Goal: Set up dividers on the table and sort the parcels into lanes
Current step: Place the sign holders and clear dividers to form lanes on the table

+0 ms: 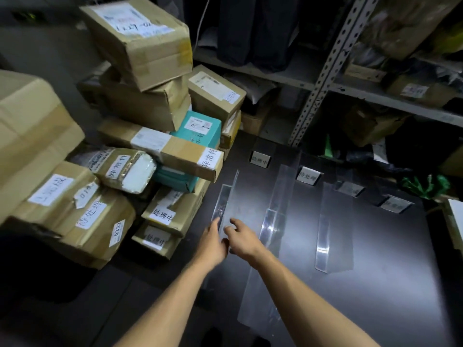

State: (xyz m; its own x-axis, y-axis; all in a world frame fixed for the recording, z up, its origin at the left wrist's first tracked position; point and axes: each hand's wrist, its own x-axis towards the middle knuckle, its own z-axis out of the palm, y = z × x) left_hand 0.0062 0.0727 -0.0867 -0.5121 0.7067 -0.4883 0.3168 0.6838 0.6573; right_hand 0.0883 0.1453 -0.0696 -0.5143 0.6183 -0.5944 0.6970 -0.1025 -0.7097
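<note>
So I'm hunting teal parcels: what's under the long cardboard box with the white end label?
Under the long cardboard box a teal parcel pokes out, resting on another cardboard box. Its covered part is hidden.

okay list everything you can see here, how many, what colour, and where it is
dividers: three, clear, on the table, leftmost at the hands
table: one, black, right half
lane labels: four, white, far end of the table
boxes: many, brown, piled left of the table
teal parcels: about two, within the pile
shelving: grey metal, behind the table, holding dark bags and boxes
green bag: one, far right table edge
left hand: on the leftmost divider's near end
right hand: beside it, same divider
</note>
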